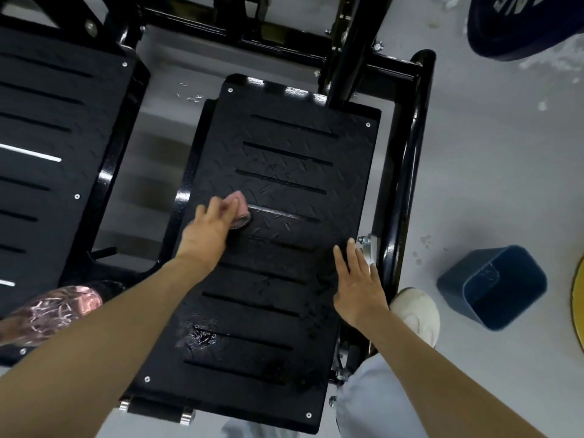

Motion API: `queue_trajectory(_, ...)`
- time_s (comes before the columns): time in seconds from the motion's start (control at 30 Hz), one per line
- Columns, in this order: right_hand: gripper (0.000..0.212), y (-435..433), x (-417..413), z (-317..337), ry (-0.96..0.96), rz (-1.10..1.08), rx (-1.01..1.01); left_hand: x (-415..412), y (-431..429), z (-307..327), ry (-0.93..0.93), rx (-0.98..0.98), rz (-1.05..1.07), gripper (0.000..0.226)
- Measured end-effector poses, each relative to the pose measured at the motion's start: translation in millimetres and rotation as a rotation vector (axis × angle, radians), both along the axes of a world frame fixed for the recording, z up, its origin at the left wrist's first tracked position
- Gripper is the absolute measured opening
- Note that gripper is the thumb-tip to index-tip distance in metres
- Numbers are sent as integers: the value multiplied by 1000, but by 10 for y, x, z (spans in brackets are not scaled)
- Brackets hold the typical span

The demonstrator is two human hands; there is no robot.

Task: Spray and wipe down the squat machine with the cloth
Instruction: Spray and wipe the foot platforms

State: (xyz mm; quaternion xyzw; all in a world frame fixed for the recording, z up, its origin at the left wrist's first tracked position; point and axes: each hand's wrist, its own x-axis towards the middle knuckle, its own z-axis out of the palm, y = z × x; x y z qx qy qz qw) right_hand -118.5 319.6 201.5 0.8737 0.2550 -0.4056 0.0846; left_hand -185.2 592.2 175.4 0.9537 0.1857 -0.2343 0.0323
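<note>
The squat machine's black tread-plate footplate [284, 172] with slots fills the middle of the view. My left hand [207, 227] presses a small pink cloth [237, 207] against the plate near its left-centre; the hand is blurred. My right hand [358, 281] lies flat with straight fingers on the plate's right edge. A wet, shiny patch [200, 338] shows on the plate's lower left. A second footplate [47, 128] lies to the left. No spray bottle can be made out for certain.
A dark blue bin [493, 287] lies tipped on the grey floor at the right. My white shoe [417, 314] stands beside the black frame tube [410, 159]. A weight plate [531, 26] sits at top right. A pinkish patterned object [53, 311] is at the lower left.
</note>
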Motion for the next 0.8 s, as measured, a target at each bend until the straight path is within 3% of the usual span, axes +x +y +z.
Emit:
queue_trajectory(0.07, 85, 39, -11, -1, -8, 8, 0, -53, 40, -6, -21, 16, 158, 80)
queue_trajectory(0.17, 87, 148, -20, -13, -13, -8, 25, -49, -301, -15, -26, -34, 208, 80)
queue_trajectory(0.3, 87, 302, -51, -36, 6, -100, 38, -65, -629, -11, 5, -124, -162, 86)
queue_trajectory(0.4, 88, 360, -82, -56, 27, -159, 17, -117, -305, -31, 35, -39, -329, 90)
queue_trajectory(0.5, 87, 325, -100, -81, 21, -137, 5, -196, 182, -12, 13, 53, -18, 87)
queue_trajectory(0.6, 86, 279, -106, -75, 9, -107, 5, -260, 469, 13, -23, 8, 252, 79)
queue_trajectory(0.7, 86, 276, -106, -64, -2, -98, 13, -278, 391, 31, -33, -28, 262, 80)
queue_trajectory(0.8, 86, 302, -120, -61, -14, -112, 14, -354, 58, 44, -13, -50, 80, 83)
